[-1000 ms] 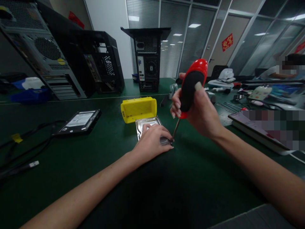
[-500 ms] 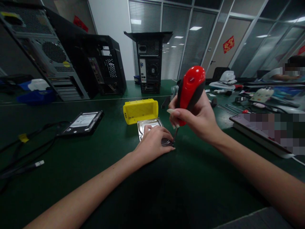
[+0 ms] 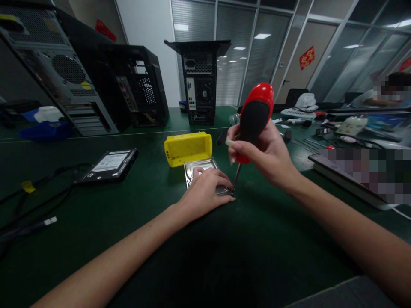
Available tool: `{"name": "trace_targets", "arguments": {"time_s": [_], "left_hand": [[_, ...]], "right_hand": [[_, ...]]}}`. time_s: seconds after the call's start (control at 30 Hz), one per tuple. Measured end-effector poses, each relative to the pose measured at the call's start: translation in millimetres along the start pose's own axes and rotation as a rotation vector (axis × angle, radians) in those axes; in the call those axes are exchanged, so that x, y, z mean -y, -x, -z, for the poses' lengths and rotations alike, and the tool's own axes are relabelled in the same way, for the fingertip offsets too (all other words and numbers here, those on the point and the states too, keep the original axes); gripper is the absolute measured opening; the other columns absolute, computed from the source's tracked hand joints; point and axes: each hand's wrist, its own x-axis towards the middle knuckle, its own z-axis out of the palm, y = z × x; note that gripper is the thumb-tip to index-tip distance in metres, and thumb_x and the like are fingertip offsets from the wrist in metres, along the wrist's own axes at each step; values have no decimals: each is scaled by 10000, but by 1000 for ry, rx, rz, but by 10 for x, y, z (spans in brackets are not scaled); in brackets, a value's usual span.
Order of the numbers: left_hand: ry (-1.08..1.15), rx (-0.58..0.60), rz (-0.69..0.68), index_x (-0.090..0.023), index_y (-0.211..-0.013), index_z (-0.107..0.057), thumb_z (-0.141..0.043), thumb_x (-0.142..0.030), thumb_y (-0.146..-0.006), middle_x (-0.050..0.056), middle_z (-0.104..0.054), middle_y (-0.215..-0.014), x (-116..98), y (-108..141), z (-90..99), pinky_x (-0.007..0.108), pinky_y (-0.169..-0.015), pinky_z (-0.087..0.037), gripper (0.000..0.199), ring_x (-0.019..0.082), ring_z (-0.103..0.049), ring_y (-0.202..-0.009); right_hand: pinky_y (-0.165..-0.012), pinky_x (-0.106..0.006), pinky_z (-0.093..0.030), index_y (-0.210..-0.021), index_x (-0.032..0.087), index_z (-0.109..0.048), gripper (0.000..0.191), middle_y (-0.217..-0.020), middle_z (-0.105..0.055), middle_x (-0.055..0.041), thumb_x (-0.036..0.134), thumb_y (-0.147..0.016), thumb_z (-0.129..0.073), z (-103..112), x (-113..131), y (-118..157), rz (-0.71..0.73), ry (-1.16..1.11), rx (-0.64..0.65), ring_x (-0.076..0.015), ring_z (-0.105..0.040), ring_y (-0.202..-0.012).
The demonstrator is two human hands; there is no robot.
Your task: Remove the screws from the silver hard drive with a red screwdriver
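Note:
A silver hard drive (image 3: 205,164) lies on the green table just in front of a yellow plastic bin (image 3: 188,149). My left hand (image 3: 205,190) rests over it, fingers and thumb gripping its near right corner and covering much of its top. My right hand (image 3: 271,156) is closed around the red and black handle of a screwdriver (image 3: 255,119). The screwdriver leans a little to the right, its metal shaft running down to the drive's right corner beside my left fingertips. What the tip touches is too small to make out.
Another hard drive (image 3: 111,166) lies to the left beside black cables (image 3: 27,229). Computer cases (image 3: 199,90) stand along the back. On the right are a thick book-like block (image 3: 353,175), thin metal rods (image 3: 308,145) and clutter. A person (image 3: 382,96) sits at the far right.
The screwdriver handle has turned in my right hand, so its black grip now faces me where red showed before. My left hand stays on the drive.

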Motion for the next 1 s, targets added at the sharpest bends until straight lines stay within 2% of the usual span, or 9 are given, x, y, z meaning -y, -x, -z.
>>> {"name": "trace_targets", "arguments": {"time_s": [0.13,0.23,0.33,0.5,0.67,0.73,0.87,1.0], "left_hand": [[-1,-1,-4,-250,-912,-674,-661,-356,-778,7,-659,-1049,-2,4,-3,457,-900,-241,171,259,-537,-1048],[-5,-6,-3,-252,-911,-675,-667,-356,-773,6,-659,-1041,-6,5,-1,454,-889,-244,173,255,-541,-1041],[-10,-3,-5,-250,-919,-675,-666,-353,-774,14,-658,-1046,-12,3,6,459,-891,-242,177,259,-540,-1043],[-17,-4,-4,-245,-914,-673,-663,-342,-778,10,-656,-1049,-17,1,15,463,-896,-235,167,257,-536,-1051],[-15,6,8,-253,-912,-673,-673,-347,-773,-10,-657,-1045,-26,-5,19,460,-899,-226,168,246,-536,-1053],[-24,9,10,-250,-910,-673,-673,-347,-774,-12,-657,-1035,-29,-5,22,458,-899,-228,167,240,-541,-1043],[-45,2,3,-256,-921,-672,-663,-347,-782,-2,-650,-1047,-26,5,20,461,-905,-227,166,242,-540,-1042],[-51,-3,-5,-258,-917,-672,-661,-349,-784,2,-649,-1045,-17,11,11,461,-902,-231,162,245,-535,-1046]], "right_hand": [[-464,-247,-432,-979,275,-377,333,-709,-476,56,320,-788,-645,-2,-5,7,-2,-106,16,-95,-464,-518],[-545,-261,-466,-973,249,-412,238,-726,-460,35,410,-849,-536,4,6,3,-35,-179,81,-107,-484,-593],[-637,-277,-495,-1002,239,-462,210,-791,-482,7,400,-872,-499,12,7,1,-66,-141,115,-121,-514,-680],[-584,-253,-495,-994,248,-443,259,-836,-525,20,279,-809,-621,7,-46,1,-37,-117,21,-103,-542,-653],[-459,-227,-418,-999,264,-360,356,-714,-495,69,224,-791,-647,-12,-73,5,-12,-167,-18,-78,-475,-507],[-486,-235,-425,-999,256,-375,292,-702,-470,63,268,-822,-606,-15,-54,5,-20,-216,7,-84,-469,-531],[-634,-271,-479,-958,218,-451,160,-770,-474,15,338,-873,-512,-6,-20,-1,-76,-223,115,-113,-506,-688],[-651,-261,-500,-980,222,-463,212,-822,-508,13,265,-823,-598,-4,-47,-5,-47,-150,45,-109,-535,-705]]}}
